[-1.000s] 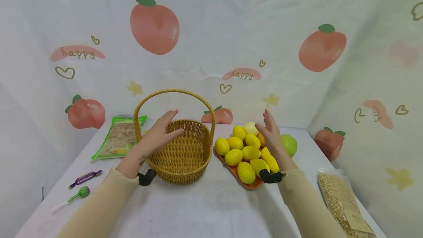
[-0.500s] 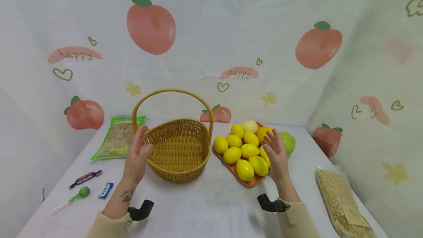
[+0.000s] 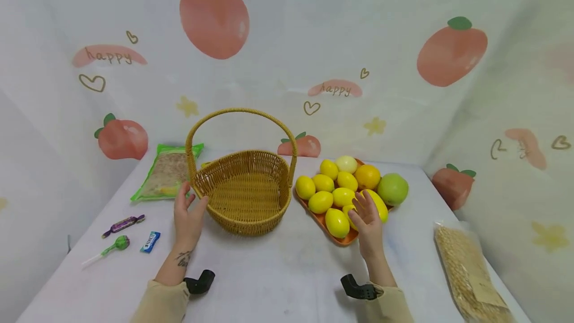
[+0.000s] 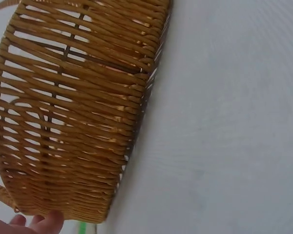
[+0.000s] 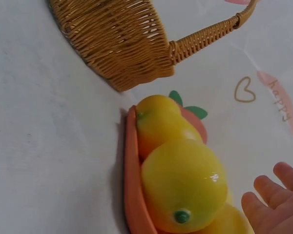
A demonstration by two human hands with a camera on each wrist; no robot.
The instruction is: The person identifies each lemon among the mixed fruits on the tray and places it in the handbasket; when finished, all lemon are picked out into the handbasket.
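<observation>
White cloth (image 3: 287,34) printed with five peaches, as I count them in the head view, hangs behind a white table (image 3: 273,278). At the far left I see one green lollipop (image 3: 121,242), one purple-wrapped candy (image 3: 123,226), then one small blue packet (image 3: 150,242), with one green-edged bag (image 3: 163,173) farther back. Next comes the person's left hand (image 3: 188,221), fingers apart and loosely bent, holding nothing, near the left side of the one wicker basket (image 3: 251,226); from my feed I can't tell whether it touches. That basket stands upright, its single handle raised. Just right of it is one orange tray (image 3: 345,241), and on it I count eight lemons (image 3: 320,202), one bigger yellow fruit (image 3: 378,207), one pale fruit (image 3: 347,164) and one orange (image 3: 367,177). Over the tray's near side is the right hand (image 3: 370,231), fingers spread and grasping nothing, well apart from the left. Beyond sit one green fruit (image 3: 393,189) and, nearer me, one clear bag of grains (image 3: 464,263).
</observation>
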